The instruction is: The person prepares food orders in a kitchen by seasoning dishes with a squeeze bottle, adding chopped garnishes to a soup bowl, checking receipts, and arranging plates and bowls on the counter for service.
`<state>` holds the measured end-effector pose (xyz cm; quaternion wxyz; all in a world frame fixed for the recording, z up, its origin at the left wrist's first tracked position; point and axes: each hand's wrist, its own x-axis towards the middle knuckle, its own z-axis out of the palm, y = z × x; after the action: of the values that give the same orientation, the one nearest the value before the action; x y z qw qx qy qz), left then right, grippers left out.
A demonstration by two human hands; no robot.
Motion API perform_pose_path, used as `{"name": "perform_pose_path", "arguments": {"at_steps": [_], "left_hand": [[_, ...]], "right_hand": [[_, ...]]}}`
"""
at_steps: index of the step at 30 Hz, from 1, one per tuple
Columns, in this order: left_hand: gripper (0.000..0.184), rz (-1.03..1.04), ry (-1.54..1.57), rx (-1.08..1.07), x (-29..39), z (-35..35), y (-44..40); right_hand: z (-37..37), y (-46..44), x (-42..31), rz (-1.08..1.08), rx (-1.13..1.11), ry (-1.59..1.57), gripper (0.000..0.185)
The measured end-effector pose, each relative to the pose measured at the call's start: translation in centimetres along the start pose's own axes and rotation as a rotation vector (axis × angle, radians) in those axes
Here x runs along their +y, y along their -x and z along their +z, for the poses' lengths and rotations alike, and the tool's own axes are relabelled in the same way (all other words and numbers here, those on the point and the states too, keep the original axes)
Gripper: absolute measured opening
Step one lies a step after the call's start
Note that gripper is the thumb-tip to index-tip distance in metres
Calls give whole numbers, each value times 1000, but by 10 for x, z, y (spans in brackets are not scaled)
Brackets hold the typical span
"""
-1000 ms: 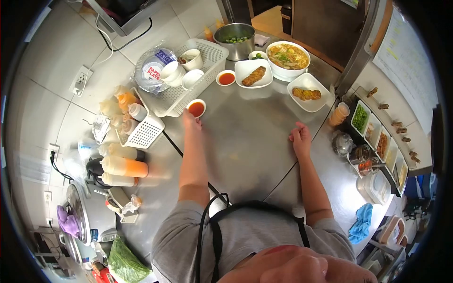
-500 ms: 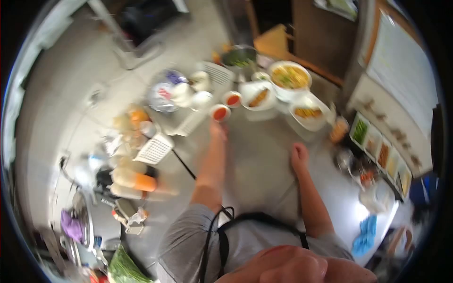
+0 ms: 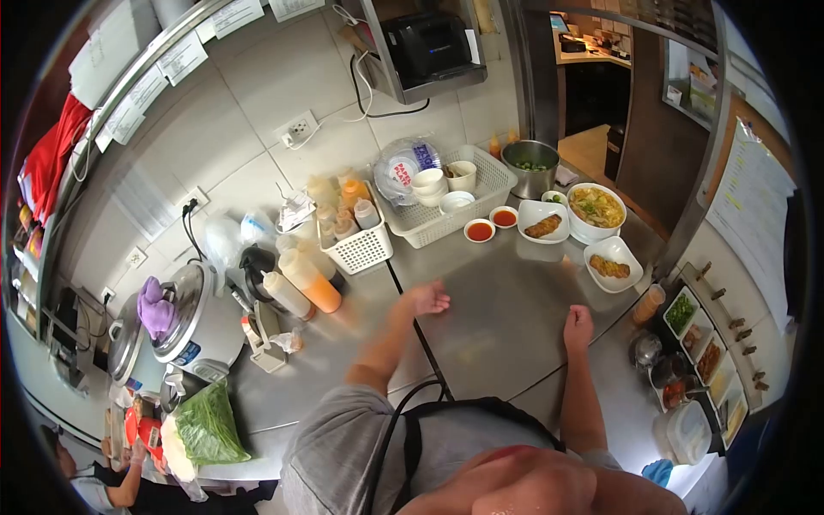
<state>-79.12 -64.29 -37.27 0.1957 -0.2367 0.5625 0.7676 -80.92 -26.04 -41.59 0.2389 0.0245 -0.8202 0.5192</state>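
Over the steel counter (image 3: 489, 335), my left hand (image 3: 428, 298) has loosely curled fingers slightly apart and holds nothing. My right hand (image 3: 578, 326) is closed in a fist above the counter's right side, with nothing visible in it. Beyond my hands stand two small cups of red sauce, the nearer one (image 3: 480, 230) and the farther one (image 3: 504, 217). Two white dishes each hold a browned fried piece, one dish (image 3: 543, 221) behind the other (image 3: 613, 264). A large white bowl of noodle soup (image 3: 596, 212) stands behind them.
A white basket (image 3: 421, 230) holds bowls and paper plates. Squeeze bottles (image 3: 311, 279) stand left, near rice cookers (image 3: 197, 322) and bagged greens (image 3: 210, 425). A steel pot (image 3: 530, 168) sits at the back; topping trays (image 3: 697, 335) line the right. Another person's gloved hand (image 3: 137, 455) shows lower left.
My left hand has let go of the nearer sauce cup, now beside the other, and drawn back toward me. The view has swung left.
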Motion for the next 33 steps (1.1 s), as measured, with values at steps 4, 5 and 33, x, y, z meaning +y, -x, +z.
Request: {"name": "perform_pose_path", "arguments": {"at_steps": [4, 5, 33], "left_hand": [[17, 503, -139, 135, 136, -2, 32], [17, 675, -344, 152, 185, 3, 58], [26, 1483, 248, -173, 493, 146, 181]], "right_hand": [[1, -1, 1, -2, 0, 12, 9], [1, -1, 1, -13, 0, 16, 9], [3, -2, -8, 86, -50, 87, 10]]}}
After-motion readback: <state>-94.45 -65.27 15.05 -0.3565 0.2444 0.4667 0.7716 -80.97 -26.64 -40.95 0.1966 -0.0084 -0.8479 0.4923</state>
